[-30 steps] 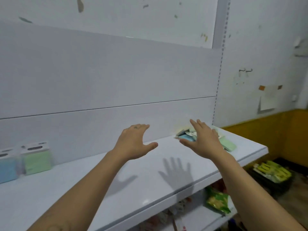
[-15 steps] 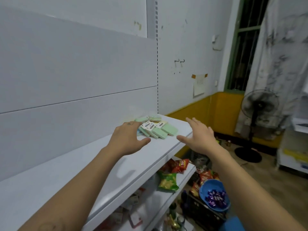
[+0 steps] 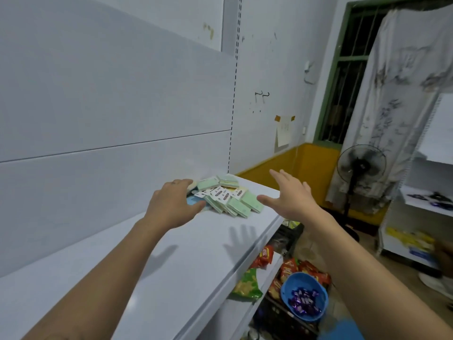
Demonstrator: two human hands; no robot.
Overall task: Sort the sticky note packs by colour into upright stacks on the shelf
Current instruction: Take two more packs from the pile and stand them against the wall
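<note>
Green and blue sticky note packs [image 3: 226,198] lie in a messy pile at the far right corner of the white shelf [image 3: 157,263], against the back wall.

Both hands are empty, with fingers spread wide. The left hand [image 3: 172,204] is at the left side of the pile, its fingertips over a blue pack [image 3: 193,200]; I cannot tell if it is touching. The right hand [image 3: 290,198] floats just beside the pile, past the shelf's front edge, and touches nothing. I think this is the reaching step, before any pack gets picked up. Next, the hands likely need to close on packs of one colour, maybe the green ones [image 3: 245,206] at the front, then stand them up together on the bare shelf.
</note>
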